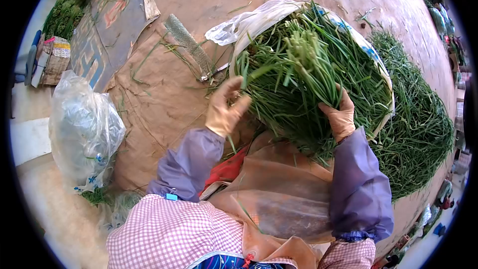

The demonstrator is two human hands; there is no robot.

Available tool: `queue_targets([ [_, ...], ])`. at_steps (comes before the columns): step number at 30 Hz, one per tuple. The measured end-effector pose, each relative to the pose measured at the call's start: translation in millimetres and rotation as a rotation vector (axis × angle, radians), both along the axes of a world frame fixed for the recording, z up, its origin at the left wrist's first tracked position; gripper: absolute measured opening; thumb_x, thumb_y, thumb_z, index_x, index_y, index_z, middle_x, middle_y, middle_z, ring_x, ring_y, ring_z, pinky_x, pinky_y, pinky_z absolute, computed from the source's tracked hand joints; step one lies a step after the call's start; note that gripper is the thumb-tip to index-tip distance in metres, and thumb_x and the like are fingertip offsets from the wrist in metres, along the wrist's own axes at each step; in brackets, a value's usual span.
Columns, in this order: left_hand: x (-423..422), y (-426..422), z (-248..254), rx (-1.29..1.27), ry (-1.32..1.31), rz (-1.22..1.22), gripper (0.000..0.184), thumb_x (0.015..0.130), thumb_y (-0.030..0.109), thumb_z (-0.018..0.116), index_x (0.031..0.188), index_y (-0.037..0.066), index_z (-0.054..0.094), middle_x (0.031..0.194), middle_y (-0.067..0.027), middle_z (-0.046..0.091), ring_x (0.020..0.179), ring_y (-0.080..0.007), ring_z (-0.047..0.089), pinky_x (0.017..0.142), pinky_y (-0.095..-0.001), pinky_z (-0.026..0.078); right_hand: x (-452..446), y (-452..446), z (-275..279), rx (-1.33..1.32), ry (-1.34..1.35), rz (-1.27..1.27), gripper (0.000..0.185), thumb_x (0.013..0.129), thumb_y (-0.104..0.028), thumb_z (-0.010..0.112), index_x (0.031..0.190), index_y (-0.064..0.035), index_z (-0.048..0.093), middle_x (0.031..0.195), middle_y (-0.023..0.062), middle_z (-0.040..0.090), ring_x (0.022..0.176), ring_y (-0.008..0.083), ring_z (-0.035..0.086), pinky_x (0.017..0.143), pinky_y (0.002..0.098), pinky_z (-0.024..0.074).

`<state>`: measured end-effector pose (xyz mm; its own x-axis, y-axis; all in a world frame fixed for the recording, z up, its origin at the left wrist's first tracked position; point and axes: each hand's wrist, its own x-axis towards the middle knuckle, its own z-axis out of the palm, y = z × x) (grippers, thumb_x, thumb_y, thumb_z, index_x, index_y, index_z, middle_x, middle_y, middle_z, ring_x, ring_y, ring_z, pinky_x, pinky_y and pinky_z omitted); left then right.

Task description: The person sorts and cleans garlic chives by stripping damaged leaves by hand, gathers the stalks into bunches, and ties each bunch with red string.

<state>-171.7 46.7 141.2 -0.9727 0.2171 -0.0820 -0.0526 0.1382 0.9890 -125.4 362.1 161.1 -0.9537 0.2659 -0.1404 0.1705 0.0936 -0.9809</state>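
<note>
1. Chive-like bunch (311, 62) sits over the open white plastic sack (269, 12), on top of the loose greens (274, 97) inside, its paler ends toward the far rim.
2. My right hand (341, 117) grasps it low on the near side, thumb and fingers pinching the stalks.
3. My left hand (226, 107) is raised by the sack's left edge, fingers curled and blurred; I cannot tell whether they pinch a leaf.
4. For good handling, I'd judge a firm but light pinch best: enough to keep the stalks together, not enough to bruise them. Stray leaves should come away lengthwise, without dragging neighbours along.
5. Loose stalks crowd the bunch's lower part, so they could tangle with it. The sack's crumpled rim could also catch my left fingers.
6. Beyond my left hand, a flat woven strip (186, 42) lies on the tan ground sheet (154, 139). A clear plastic bag (87, 124) stands well apart on my left; a bigger heap of greens (418, 129) lies just right of the sack.
</note>
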Motion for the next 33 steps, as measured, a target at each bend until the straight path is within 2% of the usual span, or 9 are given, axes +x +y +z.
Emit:
queue_targets([
  [6, 12, 73, 15, -0.349, 0.338, -0.216, 0.138, 0.056, 0.081, 0.068, 0.150, 0.002, 0.004, 0.153, -0.0264, 0.015, 0.144, -0.0379, 0.013, 0.116, -0.0508, 0.005, 33, -1, 12, 0.038, 0.048, 0.027, 0.058, 0.073, 0.011, 0.072, 0.125, -0.0069, 0.054, 0.115, 0.0034, 0.063, 0.106, 0.0151, 0.059, 0.094, 0.0307, 0.0471],
  [9, 9, 110, 21, 0.472, 0.017, -0.311, 0.125, 0.060, 0.039, 0.090, 0.151, 0.005, 0.012, 0.148, -0.0146, 0.030, 0.135, -0.0254, 0.030, 0.113, -0.0389, 0.025, 42, -19, 23, 0.341, 0.000, 0.253, 0.065, 0.069, 0.005, 0.075, 0.129, -0.0059, 0.049, 0.113, 0.0102, 0.062, 0.106, 0.0227, 0.061, 0.090, 0.0340, 0.0490],
  [13, 13, 128, 7, 0.458, 0.076, -0.380, 0.091, 0.070, 0.025, 0.085, 0.143, 0.005, 0.035, 0.141, -0.0048, 0.041, 0.123, -0.0170, 0.042, 0.106, -0.0332, 0.033, 42, -20, 72, 1.113, -0.320, 0.633, 0.072, 0.068, -0.022, 0.080, 0.130, -0.0067, 0.046, 0.106, 0.0175, 0.062, 0.103, 0.0347, 0.060, 0.089, 0.0455, 0.0474],
  [15, 18, 130, 18, 0.558, 0.034, -0.387, 0.081, 0.071, 0.019, 0.083, 0.139, 0.004, 0.041, 0.140, -0.0048, 0.043, 0.122, -0.0155, 0.044, 0.105, -0.0325, 0.034, 29, -26, 137, 1.110, -0.859, 0.737, 0.067, 0.070, -0.025, 0.079, 0.126, -0.0059, 0.049, 0.113, 0.0165, 0.061, 0.110, 0.0329, 0.058, 0.092, 0.0455, 0.0466],
  [22, 56, 179, 55, 0.803, -0.357, -0.234, 0.044, 0.095, 0.026, 0.054, 0.136, 0.011, 0.045, 0.125, -0.0036, 0.058, 0.112, -0.0188, 0.055, 0.107, -0.0404, 0.035, 50, -33, 127, 0.372, 0.158, 0.183, 0.104, 0.065, -0.002, 0.081, 0.151, -0.0125, 0.022, 0.146, 0.0123, 0.036, 0.130, 0.0219, 0.040, 0.111, 0.0343, 0.0343],
  [23, 69, 196, 52, 1.348, -0.995, -0.089, 0.040, 0.099, 0.028, 0.049, 0.136, 0.012, 0.045, 0.123, -0.0031, 0.059, 0.112, -0.0179, 0.056, 0.109, -0.0408, 0.032, 50, -35, 115, 0.159, 0.166, 0.094, 0.096, 0.067, 0.003, 0.077, 0.148, -0.0112, 0.027, 0.140, 0.0113, 0.041, 0.122, 0.0187, 0.045, 0.105, 0.0315, 0.0392],
  [27, 91, 204, 58, -0.266, 0.473, -0.392, 0.083, 0.076, 0.037, 0.075, 0.144, 0.013, 0.033, 0.137, -0.0130, 0.046, 0.133, -0.0315, 0.037, 0.115, -0.0506, 0.019, 67, -20, 91, 0.023, 0.136, -0.227, 0.063, 0.075, 0.009, 0.070, 0.132, -0.0059, 0.049, 0.110, 0.0061, 0.061, 0.094, 0.0138, 0.060, 0.087, 0.0286, 0.0519],
  [29, 86, 207, 51, -0.255, 0.363, -0.677, 0.098, 0.067, 0.037, 0.080, 0.148, 0.015, 0.028, 0.149, -0.0148, 0.034, 0.140, -0.0391, 0.026, 0.112, -0.0619, 0.010, 74, 9, 99, 0.374, 0.264, -0.488, 0.041, 0.074, 0.000, 0.075, 0.112, -0.0047, 0.061, 0.099, 0.0049, 0.064, 0.086, 0.0121, 0.061, 0.084, 0.0278, 0.0510],
  [33, 76, 184, 28, -0.521, 0.454, -0.831, 0.098, 0.066, 0.037, 0.081, 0.147, 0.014, 0.029, 0.148, -0.0157, 0.036, 0.139, -0.0403, 0.027, 0.111, -0.0603, 0.017, 142, 79, 176, -0.097, 0.464, -0.763, 0.043, 0.080, -0.006, 0.070, 0.119, -0.0020, 0.051, 0.094, 0.0127, 0.068, 0.085, 0.0215, 0.066, 0.083, 0.0343, 0.0543],
])
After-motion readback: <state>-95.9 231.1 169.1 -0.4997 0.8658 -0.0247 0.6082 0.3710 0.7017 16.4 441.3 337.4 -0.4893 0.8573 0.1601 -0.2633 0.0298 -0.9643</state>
